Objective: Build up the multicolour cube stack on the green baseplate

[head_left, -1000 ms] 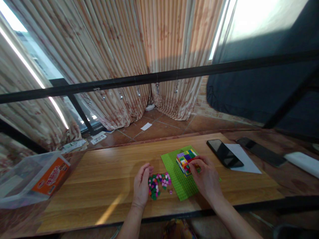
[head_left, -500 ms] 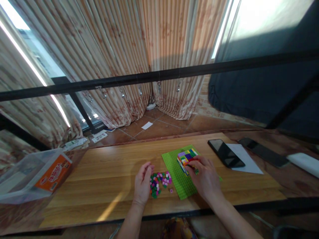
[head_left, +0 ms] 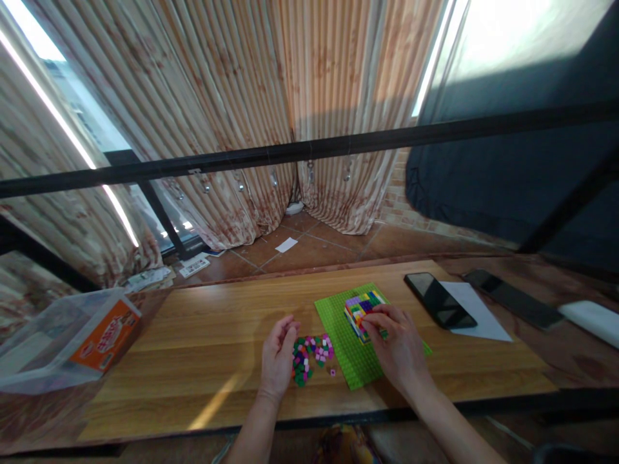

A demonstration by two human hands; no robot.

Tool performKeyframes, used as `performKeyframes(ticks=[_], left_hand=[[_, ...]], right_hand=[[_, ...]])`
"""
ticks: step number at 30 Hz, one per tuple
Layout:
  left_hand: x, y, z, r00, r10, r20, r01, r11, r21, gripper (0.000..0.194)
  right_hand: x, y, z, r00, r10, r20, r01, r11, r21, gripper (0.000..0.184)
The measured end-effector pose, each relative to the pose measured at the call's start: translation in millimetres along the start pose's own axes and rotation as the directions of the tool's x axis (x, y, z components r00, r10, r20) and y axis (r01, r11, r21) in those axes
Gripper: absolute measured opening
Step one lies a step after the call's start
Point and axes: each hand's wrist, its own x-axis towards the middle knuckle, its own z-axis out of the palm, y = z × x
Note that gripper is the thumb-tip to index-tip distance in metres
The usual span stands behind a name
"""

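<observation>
On a green studded baseplate [head_left: 355,370] stands a low block of multicoloured toy bricks [head_left: 358,312], lined in rows of purple, blue, yellow, white and red. My right hand [head_left: 399,345] is over its near right side, thumb and forefinger pinched together at the bricks. Whatever lies between those fingertips is too small to make out. To the left of the plate, loose little bricks [head_left: 300,364] in pink, green, purple and white lie in a pile. My left hand [head_left: 278,354] rests beside this pile, fingers loosely curled and thumb apart, with nothing visible in it.
A black phone [head_left: 439,299] lies on a white sheet [head_left: 483,319] right of the baseplate, with another dark phone-like slab [head_left: 515,299] farther right. A clear plastic box [head_left: 36,361] with an orange label stands at the left end of the wooden table [head_left: 193,348].
My right hand's fingers have shifted slightly on the brick block, uncovering a bit more of its near left side. My left hand keeps its place beside the pile.
</observation>
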Motion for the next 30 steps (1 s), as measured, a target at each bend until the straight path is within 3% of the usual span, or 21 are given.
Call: performKeyframes(ticks=[9, 12, 19, 24, 30], left_hand=[[1, -3, -0.9, 1.000, 0.008, 0.001, -0.008, 1.000, 0.007, 0.041], [1, -2, -0.5, 1.000, 0.000, -0.003, 0.000, 1.000, 0.004, 0.042], [-1, 1, 1.3, 1.000, -0.027, -0.011, 0.027, 0.999, -0.028, 0.042], [-2, 3, 2.0, 0.999, -0.019, -0.025, 0.018, 0.999, -0.042, 0.042], [-2, 4, 2.0, 0.999, -0.015, -0.040, 0.015, 1.000, -0.017, 0.040]], right_hand=[[3, -1, -5, 0.993, 0.105, -0.063, -0.097, 0.988, 0.118, 0.027], [4, -1, -10, 0.984, 0.175, -0.032, -0.164, 0.964, 0.210, 0.026], [5, -4, -13, 0.948, 0.311, 0.068, -0.305, 0.826, 0.473, 0.029], [9, -8, -15, 0.902, 0.403, 0.154, -0.406, 0.671, 0.621, 0.034], [15, -16, -23, 0.896, 0.383, 0.227, -0.429, 0.609, 0.667, 0.038]])
